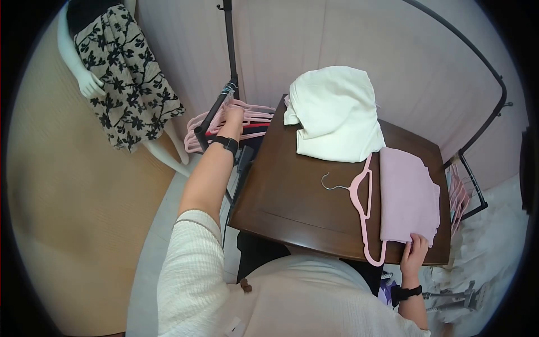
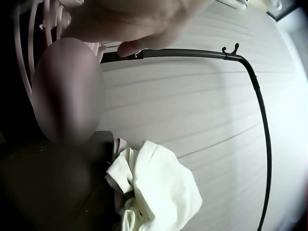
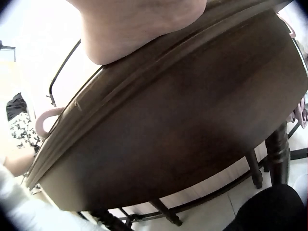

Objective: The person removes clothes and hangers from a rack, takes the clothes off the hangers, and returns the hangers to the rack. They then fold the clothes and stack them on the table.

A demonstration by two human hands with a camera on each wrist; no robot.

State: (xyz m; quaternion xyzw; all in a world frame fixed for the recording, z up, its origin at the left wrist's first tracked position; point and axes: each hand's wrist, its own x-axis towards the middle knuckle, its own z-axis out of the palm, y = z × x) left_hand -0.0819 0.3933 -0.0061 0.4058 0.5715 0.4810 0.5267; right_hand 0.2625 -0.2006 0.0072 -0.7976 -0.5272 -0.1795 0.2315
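My left hand [image 1: 233,116] reaches in among the pink hangers [image 1: 196,132] on the low rack at the left. Its fingertips are hidden by the hangers in the head view; the left wrist view has the blurred hand [image 2: 139,21] beside them. My right hand [image 1: 414,253] rests at the table's front edge, fingers on the bottom edge of a folded light-purple garment [image 1: 409,194]. Left of that garment lies a pink hanger [image 1: 359,194], its metal hook pointing left. Behind the hanger is a white garment [image 1: 337,115], loosely folded on the brown wooden table [image 1: 281,194].
Black rack bars [image 1: 229,39] rise behind the table. At the right, more pink hangers [image 1: 457,194] hang on a low rail. A mannequin in a black-and-cream floral skirt [image 1: 126,78] stands at the far left. Turned table legs [image 3: 276,154] show underneath.
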